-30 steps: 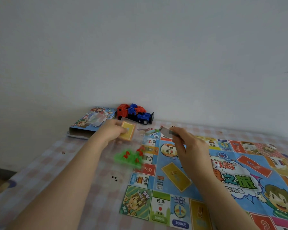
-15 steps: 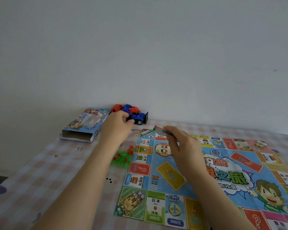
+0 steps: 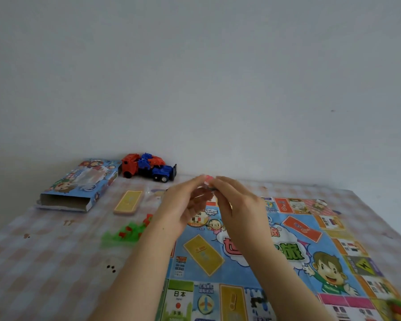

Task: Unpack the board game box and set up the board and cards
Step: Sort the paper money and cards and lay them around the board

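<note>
L hand + R hand: both pinch small pack, blurry, over far edge of board | yellow cards lie btw box & board | board flat on table

Open passage is offered by the near-left stretch of the checked tablecloth, broken only by a few dark specks, and by a narrow lane between the box and the yellow card stack. The far-left corner is blocked by the box and, just beside it, the toy truck at the wall, while the left edge of the board is crowded by the green bag of pieces. The middle is taken up by the left hand and right hand, joined over the board's far edge around a blurred small item, and the board's right half is left flat and passable.
</note>
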The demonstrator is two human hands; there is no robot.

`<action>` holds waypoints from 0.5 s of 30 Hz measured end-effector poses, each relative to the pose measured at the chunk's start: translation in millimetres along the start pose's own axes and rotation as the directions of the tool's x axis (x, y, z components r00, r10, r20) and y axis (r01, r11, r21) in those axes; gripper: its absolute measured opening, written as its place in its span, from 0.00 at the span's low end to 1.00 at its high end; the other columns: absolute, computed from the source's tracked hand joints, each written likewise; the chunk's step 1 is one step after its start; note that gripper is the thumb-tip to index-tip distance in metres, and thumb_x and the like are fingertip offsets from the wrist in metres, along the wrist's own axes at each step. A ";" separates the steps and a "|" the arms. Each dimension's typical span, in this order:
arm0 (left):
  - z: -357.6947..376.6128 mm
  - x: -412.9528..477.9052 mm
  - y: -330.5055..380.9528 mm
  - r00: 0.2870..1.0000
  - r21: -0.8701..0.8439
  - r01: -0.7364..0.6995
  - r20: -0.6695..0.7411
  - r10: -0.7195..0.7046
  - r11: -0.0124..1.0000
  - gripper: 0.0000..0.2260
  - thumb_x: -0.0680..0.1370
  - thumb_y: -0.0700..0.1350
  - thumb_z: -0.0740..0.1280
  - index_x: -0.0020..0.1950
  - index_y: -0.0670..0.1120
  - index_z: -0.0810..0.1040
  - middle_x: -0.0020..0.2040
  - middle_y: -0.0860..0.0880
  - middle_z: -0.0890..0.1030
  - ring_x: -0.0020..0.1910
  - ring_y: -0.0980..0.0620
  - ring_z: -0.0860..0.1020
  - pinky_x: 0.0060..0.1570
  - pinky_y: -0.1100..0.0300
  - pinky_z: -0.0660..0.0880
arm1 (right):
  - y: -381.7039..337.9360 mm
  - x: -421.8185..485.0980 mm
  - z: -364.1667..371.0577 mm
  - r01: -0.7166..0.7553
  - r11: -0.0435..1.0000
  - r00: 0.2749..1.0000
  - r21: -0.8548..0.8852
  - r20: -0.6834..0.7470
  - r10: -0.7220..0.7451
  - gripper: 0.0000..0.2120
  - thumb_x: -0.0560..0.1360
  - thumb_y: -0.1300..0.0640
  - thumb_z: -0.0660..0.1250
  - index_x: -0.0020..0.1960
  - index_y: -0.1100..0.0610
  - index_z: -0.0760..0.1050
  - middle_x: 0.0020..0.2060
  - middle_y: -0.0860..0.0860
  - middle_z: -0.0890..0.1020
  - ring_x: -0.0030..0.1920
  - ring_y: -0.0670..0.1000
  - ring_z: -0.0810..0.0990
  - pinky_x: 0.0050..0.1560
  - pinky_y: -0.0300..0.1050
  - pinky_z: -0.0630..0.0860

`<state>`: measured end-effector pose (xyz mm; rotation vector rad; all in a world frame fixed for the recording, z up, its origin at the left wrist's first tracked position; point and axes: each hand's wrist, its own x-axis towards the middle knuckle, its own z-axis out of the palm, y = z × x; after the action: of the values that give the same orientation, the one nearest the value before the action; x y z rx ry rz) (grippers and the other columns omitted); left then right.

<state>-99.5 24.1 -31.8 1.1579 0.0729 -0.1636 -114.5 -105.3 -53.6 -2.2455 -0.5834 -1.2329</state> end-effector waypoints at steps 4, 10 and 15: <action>-5.6 8.9 -8.2 0.996 0.060 -0.036 -0.077 0.040 0.998 0.05 0.76 0.39 0.68 0.50 0.44 0.82 0.37 0.48 0.84 0.33 0.56 0.82 0.27 0.67 0.73 | 0.7 -6.5 6.2 -0.080 0.995 0.995 0.063 0.072 0.075 0.15 0.70 0.67 0.66 0.53 0.56 0.82 0.50 0.48 0.84 0.44 0.47 0.83 0.42 0.40 0.80; -12.1 15.9 -11.9 0.967 0.477 -0.180 -0.074 0.244 0.860 0.09 0.75 0.42 0.69 0.54 0.51 0.78 0.45 0.53 0.84 0.41 0.58 0.81 0.28 0.69 0.71 | 16.6 -5.9 -10.3 -0.557 0.816 0.830 0.155 0.130 0.543 0.10 0.75 0.61 0.65 0.50 0.51 0.82 0.35 0.40 0.81 0.30 0.39 0.76 0.30 0.27 0.68; -8.2 16.1 -20.4 0.918 0.659 -0.367 0.140 0.372 0.657 0.07 0.75 0.42 0.70 0.50 0.53 0.79 0.43 0.56 0.83 0.40 0.63 0.81 0.34 0.72 0.74 | 20.3 -5.1 -11.4 -0.608 0.791 0.784 0.070 0.215 0.583 0.11 0.75 0.59 0.67 0.56 0.51 0.81 0.38 0.41 0.80 0.32 0.41 0.76 0.36 0.29 0.70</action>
<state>-86.8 22.2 -55.9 1.8854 -0.2450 0.2065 -112.4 -128.7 -57.3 -2.1833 0.0124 -0.6444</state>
